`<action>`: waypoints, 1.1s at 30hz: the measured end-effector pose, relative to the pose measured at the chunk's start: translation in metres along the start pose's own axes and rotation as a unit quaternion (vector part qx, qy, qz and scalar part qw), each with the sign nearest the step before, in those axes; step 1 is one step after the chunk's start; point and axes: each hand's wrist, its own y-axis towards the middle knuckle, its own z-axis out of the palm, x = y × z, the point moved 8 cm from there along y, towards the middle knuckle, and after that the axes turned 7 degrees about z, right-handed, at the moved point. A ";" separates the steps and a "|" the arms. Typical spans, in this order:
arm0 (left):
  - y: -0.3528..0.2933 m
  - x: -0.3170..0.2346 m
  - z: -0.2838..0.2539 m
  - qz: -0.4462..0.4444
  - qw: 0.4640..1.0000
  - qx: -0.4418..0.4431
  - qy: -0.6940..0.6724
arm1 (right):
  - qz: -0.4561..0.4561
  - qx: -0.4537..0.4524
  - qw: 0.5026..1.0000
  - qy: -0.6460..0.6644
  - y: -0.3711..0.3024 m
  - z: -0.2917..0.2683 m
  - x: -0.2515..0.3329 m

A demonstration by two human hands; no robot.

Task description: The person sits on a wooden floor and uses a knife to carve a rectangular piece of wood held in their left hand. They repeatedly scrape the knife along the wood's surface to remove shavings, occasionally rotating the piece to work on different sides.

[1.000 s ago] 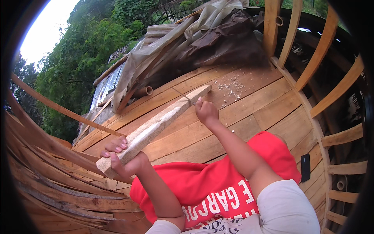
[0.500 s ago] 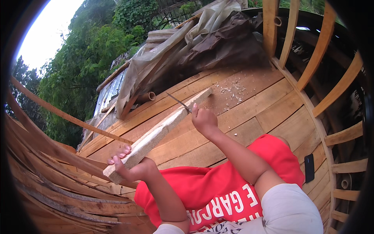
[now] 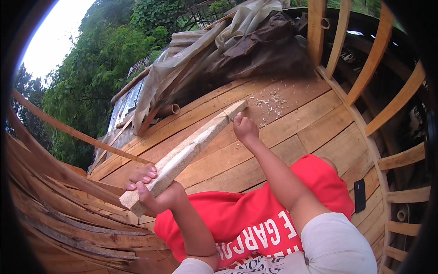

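A long, pale, rough-cut wooden bar (image 3: 185, 153) slants from the lower left up to the floorboards at the far right. My left hand (image 3: 166, 197) is closed around its near end, fingers over one side and thumb on the other. Beside the bar's far part, my right hand (image 3: 246, 129) is in a fist on a knife (image 3: 232, 119). Only a dark bit of the knife shows now; its thin blade is mostly hidden at the wood. The bar's far tip appears to touch the floor.
Wood shavings (image 3: 272, 104) lie on the plank floor (image 3: 278, 155) beyond my right hand. A black phone (image 3: 360, 195) rests at the right. Curved wooden ribs (image 3: 372, 82) stand along the right side. Plastic sheeting (image 3: 205, 55) and a brown pipe (image 3: 169, 110) are at the back.
My right hand has moved farther out along the bar, and the blade that stuck out across the wood is mostly out of sight. My left hand keeps its hold.
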 end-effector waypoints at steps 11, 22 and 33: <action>0.009 0.002 0.006 0.003 0.994 0.095 -0.046 | -0.033 -0.010 0.999 -0.038 -0.006 -0.013 0.015; 0.012 0.000 0.008 -0.007 0.985 0.157 -0.078 | 0.014 0.006 1.000 -0.008 -0.011 0.005 -0.006; -0.001 -0.010 0.026 0.002 0.975 0.206 -0.088 | 0.051 0.127 0.990 -0.023 -0.017 0.005 -0.012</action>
